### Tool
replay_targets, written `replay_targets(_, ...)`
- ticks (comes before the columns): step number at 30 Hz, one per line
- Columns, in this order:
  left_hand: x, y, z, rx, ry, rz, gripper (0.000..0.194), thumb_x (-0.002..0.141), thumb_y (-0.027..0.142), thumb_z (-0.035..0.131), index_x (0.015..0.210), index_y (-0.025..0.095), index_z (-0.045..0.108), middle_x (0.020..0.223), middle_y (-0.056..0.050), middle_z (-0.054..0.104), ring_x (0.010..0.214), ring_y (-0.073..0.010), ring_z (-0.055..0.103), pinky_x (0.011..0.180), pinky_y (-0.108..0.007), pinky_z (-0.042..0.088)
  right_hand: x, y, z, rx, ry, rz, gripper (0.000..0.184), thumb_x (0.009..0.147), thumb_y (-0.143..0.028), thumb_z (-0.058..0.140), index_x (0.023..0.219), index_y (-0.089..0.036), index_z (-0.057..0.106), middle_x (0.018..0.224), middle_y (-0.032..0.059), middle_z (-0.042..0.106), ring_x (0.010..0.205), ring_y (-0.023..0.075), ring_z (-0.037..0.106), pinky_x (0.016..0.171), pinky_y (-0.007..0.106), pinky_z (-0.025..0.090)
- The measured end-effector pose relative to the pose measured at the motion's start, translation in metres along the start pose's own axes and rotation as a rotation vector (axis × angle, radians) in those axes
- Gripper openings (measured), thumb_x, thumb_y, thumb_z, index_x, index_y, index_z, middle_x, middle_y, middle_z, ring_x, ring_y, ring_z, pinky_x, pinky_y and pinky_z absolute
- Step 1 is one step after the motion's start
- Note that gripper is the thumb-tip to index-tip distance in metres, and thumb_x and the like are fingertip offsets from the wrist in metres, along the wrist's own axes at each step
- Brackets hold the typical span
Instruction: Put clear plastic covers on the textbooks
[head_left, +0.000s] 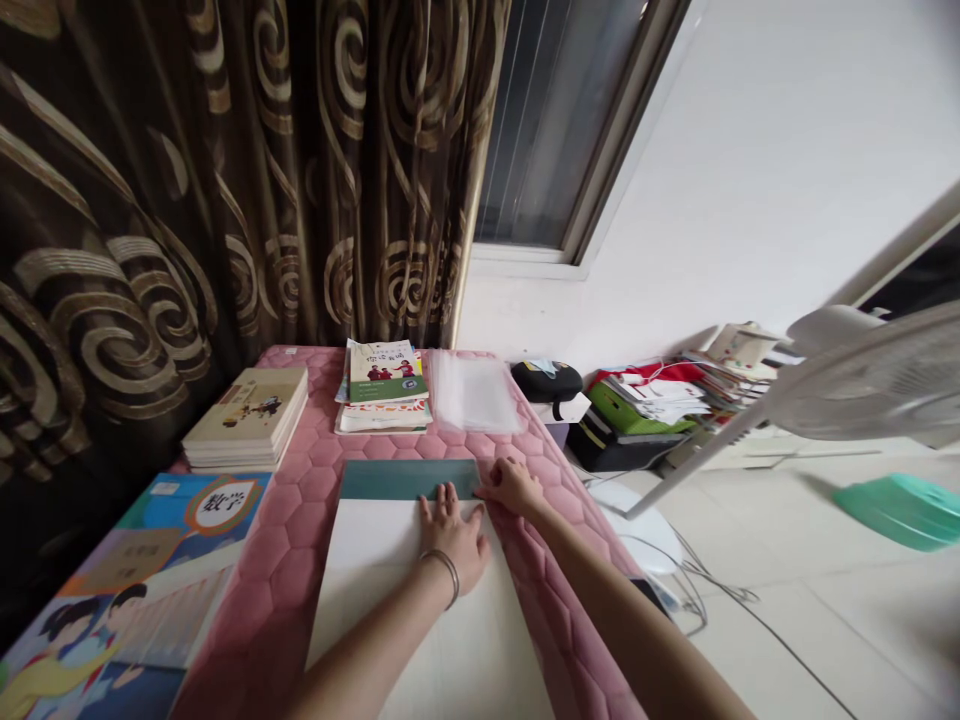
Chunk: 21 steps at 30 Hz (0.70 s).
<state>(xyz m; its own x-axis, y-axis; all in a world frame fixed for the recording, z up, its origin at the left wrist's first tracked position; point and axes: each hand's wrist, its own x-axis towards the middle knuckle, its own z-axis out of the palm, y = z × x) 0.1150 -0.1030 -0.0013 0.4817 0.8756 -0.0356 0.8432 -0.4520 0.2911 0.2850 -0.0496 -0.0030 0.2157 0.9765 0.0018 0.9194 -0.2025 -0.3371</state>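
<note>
A large open book (pixel 375 570) lies in front of me, its pale inner side up, with a teal strip (pixel 390 478) across its far end. My left hand (pixel 457 535), a bracelet on its wrist, presses flat on the page with fingers spread to the strip's lower edge. At the strip's right end, my right hand (pixel 514 487) is closed in a pinch. A clear plastic cover (pixel 486 466) seems to stick out past the book's edge there, under those fingers; its outline is faint.
The pink quilted surface (pixel 300 540) carries a stack of beige books (pixel 251 410), a colourful textbook (pixel 150 600), booklets (pixel 384 375) and clear plastic sheets (pixel 480 393). A white fan (pixel 705 455), cables (pixel 697 570) and a green basin (pixel 900 510) are at the right.
</note>
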Motion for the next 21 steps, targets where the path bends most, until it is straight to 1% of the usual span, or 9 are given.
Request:
replay_targets(5, -0.002, 0.001, -0.004, -0.01, -0.022, -0.003, 0.053, 0.085, 0.044, 0.041, 0.137, 0.031, 0.044, 0.154, -0.011, 0.023, 0.141, -0.0372, 0.016, 0.109, -0.062, 0.008, 0.03, -0.009, -0.001, 0.013, 0.033, 0.041, 0.036, 0.07, -0.051, 0.067, 0.081, -0.02, 0.056, 0.1, 0.0061, 0.06, 0.1, 0.0253, 0.052, 0.075, 0.034, 0.037)
replay_targets(8, -0.001, 0.001, -0.004, -0.016, -0.01, -0.001, 0.053, 0.085, 0.045, 0.041, 0.136, 0.031, 0.045, 0.154, -0.01, 0.024, 0.14, -0.0372, 0.017, 0.109, -0.062, 0.009, 0.039, -0.013, 0.002, 0.008, 0.046, 0.069, 0.037, 0.072, -0.053, 0.066, 0.08, -0.019, 0.056, 0.097, 0.0074, 0.061, 0.099, 0.0263, 0.053, 0.076, 0.036, 0.037)
replay_targets(11, -0.001, 0.0, -0.003, -0.022, -0.002, -0.003, 0.054, 0.084, 0.045, 0.041, 0.136, 0.031, 0.045, 0.153, -0.01, 0.025, 0.14, -0.0372, 0.017, 0.109, -0.062, 0.009, 0.032, -0.015, 0.002, -0.006, 0.056, 0.052, 0.035, 0.075, -0.051, 0.064, 0.083, -0.019, 0.055, 0.101, 0.0086, 0.06, 0.102, 0.0268, 0.052, 0.076, 0.035, 0.037)
replay_targets(13, 0.0, 0.0, -0.003, -0.022, -0.005, -0.003, 0.054, 0.085, 0.044, 0.041, 0.136, 0.031, 0.045, 0.153, -0.011, 0.025, 0.14, -0.0372, 0.017, 0.109, -0.062, 0.009, 0.02, -0.014, 0.001, -0.02, 0.052, 0.028, 0.032, 0.076, -0.049, 0.064, 0.084, -0.019, 0.055, 0.103, 0.0089, 0.059, 0.102, 0.0265, 0.051, 0.075, 0.034, 0.037)
replay_targets(17, -0.001, 0.001, -0.002, -0.012, 0.0, -0.005, 0.054, 0.085, 0.044, 0.041, 0.136, 0.029, 0.045, 0.153, -0.013, 0.026, 0.14, -0.0376, 0.017, 0.109, -0.063, 0.008, -0.006, -0.006, 0.002, -0.042, 0.006, -0.029, 0.031, 0.074, -0.046, 0.067, 0.084, -0.019, 0.055, 0.099, 0.0067, 0.059, 0.097, 0.0241, 0.053, 0.073, 0.032, 0.036)
replay_targets(19, -0.001, 0.001, -0.002, -0.006, 0.003, -0.005, 0.054, 0.085, 0.044, 0.041, 0.137, 0.029, 0.044, 0.153, -0.013, 0.026, 0.14, -0.0375, 0.017, 0.109, -0.063, 0.007, -0.012, -0.002, 0.001, -0.04, -0.014, -0.043, 0.031, 0.072, -0.045, 0.069, 0.083, -0.02, 0.055, 0.097, 0.005, 0.059, 0.095, 0.0227, 0.053, 0.072, 0.031, 0.035)
replay_targets(21, -0.001, 0.001, -0.002, -0.002, 0.004, -0.005, 0.055, 0.085, 0.044, 0.041, 0.138, 0.029, 0.043, 0.153, -0.013, 0.026, 0.14, -0.0374, 0.017, 0.109, -0.063, 0.007, -0.01, -0.001, 0.0, -0.034, -0.023, -0.037, 0.032, 0.07, -0.045, 0.071, 0.082, -0.02, 0.055, 0.095, 0.0039, 0.06, 0.092, 0.0218, 0.054, 0.072, 0.031, 0.035)
